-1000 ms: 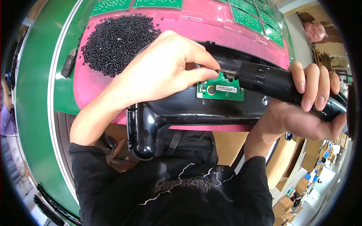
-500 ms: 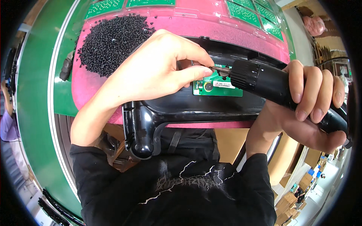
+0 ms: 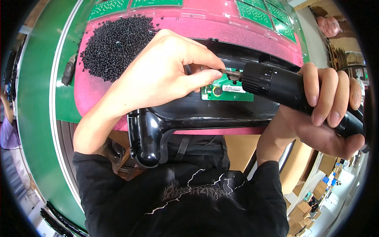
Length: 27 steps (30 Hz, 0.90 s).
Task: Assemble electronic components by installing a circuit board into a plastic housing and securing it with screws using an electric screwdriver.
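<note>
My right hand is wrapped round a black electric screwdriver, which lies nearly level and points left. Its metal bit reaches the fingertips of my left hand; thumb and forefinger are pinched at the bit's end. Whether a small screw sits between those fingertips is hidden. Several tiny dark screws cling to the bit near the collar. Below the bit, a green circuit board with a white label and a round part lies in a black plastic housing. My left fingers and the screwdriver cover part of the board.
A heap of small black screws lies on the pink mat at the left. Clear trays hold green circuit boards along the far side. A dark wrapped lump sits by the mat's left edge. Another person's purple sleeve shows far left.
Almost nothing differs. Both hands keep their grip, with my left fingertips and the screwdriver shifted only very slightly.
</note>
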Available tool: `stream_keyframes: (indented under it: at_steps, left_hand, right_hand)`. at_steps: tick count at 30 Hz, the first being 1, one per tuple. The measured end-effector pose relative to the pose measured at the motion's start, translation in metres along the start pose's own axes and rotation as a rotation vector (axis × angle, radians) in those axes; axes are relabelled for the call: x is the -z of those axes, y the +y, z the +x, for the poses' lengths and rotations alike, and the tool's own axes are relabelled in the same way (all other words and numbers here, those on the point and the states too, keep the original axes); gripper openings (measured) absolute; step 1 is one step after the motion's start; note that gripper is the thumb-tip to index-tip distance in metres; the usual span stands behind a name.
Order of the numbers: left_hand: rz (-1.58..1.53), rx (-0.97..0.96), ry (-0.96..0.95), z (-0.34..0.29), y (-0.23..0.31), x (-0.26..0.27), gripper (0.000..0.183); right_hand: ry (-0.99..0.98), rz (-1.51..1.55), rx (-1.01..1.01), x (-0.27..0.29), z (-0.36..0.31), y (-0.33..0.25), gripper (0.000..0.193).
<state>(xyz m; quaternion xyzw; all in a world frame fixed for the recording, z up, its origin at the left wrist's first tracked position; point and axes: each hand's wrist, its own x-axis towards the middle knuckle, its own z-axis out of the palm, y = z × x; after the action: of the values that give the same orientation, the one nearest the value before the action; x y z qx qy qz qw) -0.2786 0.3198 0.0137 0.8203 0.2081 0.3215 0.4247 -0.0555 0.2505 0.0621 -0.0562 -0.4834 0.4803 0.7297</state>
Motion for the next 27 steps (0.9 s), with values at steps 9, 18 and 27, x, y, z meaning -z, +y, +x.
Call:
stream_keyframes:
  at_steps: [9, 18, 27]
  left_hand:
    - [0.103, -0.037, -0.047, 0.0, -0.005, 0.002, 0.013]
    - [0.243, 0.032, 0.091, 0.002, 0.002, 0.002, 0.026]
    - [0.272, 0.013, 0.105, -0.005, -0.007, -0.005, 0.019]
  right_hand:
    - [-0.245, -0.131, -0.168, 0.009, 0.005, 0.005, 0.052]
    - [-0.325, -0.165, -0.335, -0.002, 0.005, 0.019, 0.055]
    - [-0.27, -0.193, -0.351, -0.018, 0.0, 0.037, 0.055]
